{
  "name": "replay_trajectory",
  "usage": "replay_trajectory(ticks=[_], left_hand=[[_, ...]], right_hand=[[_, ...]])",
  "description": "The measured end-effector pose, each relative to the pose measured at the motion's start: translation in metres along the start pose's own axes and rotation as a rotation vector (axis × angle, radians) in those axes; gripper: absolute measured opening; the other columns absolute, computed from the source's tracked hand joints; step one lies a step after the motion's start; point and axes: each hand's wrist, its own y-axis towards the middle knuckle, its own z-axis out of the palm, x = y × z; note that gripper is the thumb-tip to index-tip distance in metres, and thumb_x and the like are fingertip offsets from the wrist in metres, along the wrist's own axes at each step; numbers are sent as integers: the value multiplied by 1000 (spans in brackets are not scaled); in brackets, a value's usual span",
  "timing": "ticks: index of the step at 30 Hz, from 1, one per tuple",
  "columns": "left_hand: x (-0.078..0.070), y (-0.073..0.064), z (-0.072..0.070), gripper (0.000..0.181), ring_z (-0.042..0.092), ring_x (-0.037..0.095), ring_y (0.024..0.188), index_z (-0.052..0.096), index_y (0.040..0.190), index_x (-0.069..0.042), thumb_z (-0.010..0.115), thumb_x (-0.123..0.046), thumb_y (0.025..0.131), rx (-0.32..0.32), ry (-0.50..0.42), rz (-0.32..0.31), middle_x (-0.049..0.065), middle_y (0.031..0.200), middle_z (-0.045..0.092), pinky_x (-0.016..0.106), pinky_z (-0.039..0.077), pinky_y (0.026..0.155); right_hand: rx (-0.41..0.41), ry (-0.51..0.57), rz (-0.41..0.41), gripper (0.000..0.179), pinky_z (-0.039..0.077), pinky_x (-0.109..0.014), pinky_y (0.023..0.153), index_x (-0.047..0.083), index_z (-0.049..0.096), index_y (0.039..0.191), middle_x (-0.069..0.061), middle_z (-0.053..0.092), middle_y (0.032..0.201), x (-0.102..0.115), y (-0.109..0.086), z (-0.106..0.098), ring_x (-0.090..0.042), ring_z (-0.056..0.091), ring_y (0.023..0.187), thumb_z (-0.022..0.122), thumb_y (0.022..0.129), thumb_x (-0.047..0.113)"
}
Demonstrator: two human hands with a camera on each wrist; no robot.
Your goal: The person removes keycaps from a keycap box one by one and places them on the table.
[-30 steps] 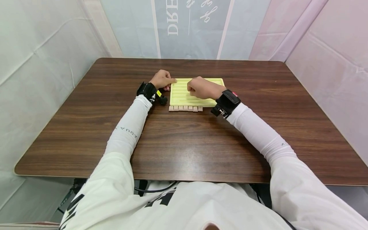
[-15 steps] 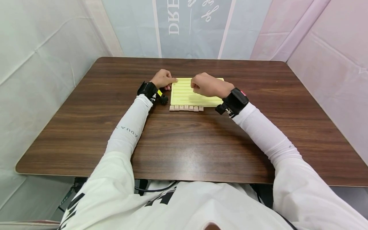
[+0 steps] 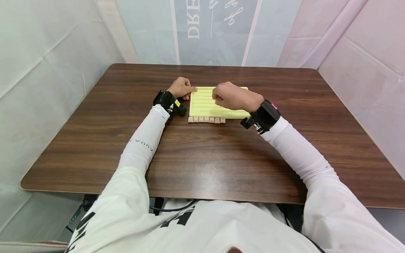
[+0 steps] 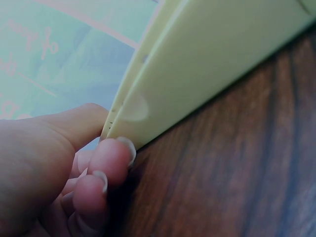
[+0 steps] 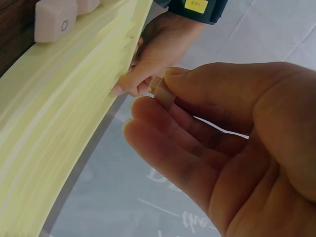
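A yellow tray (image 3: pixel 202 105) with raised ridges lies toward the back of the table. At its far left corner my left hand (image 3: pixel 181 88) grips it, thumb on top and fingers against the side wall (image 4: pixel 187 74), as the left wrist view shows. Over the tray is my right hand (image 3: pixel 235 96). Between its thumb and finger it pinches a small beige keycap (image 5: pixel 164 95), seen in the right wrist view but hidden from the head view. Several similar keycaps (image 3: pixel 206 119) stand in a row along the tray's near edge.
The brown wooden table (image 3: pixel 202 165) reaches toward the body in front of the tray. Behind its far edge hangs a light blue printed sheet (image 3: pixel 215 49). Pale sheet walls (image 3: pixel 47 88) close in both sides.
My right hand has shifted right over the tray, its wrist and forearm swinging right too. The left hand keeps its grip on the corner. The whole head view has drifted slightly.
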Motion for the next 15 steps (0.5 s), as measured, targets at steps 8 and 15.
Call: replay_trajectory(ticks=[8, 15], left_hand=[[-3, 0, 2, 26, 54, 6, 43, 55, 80, -7, 65, -27, 93, 9, 0, -3, -4, 56, 56, 23, 51, 48], [-3, 1, 1, 26, 54, 6, 43, 55, 80, -7, 65, -27, 93, 8, -1, -4, -4, 56, 56, 22, 50, 47]], right_hand=[[-9, -31, -5, 22, 43, -34, 86, -1, 60, 113, -15, 60, 103, 0, -7, 3, -21, 50, 84, 45, 101, 8], [-37, -30, -9, 25, 23, -31, 65, 9, 42, 72, 0, 26, 71, -7, -12, 6, -15, 22, 67, 42, 96, 2]])
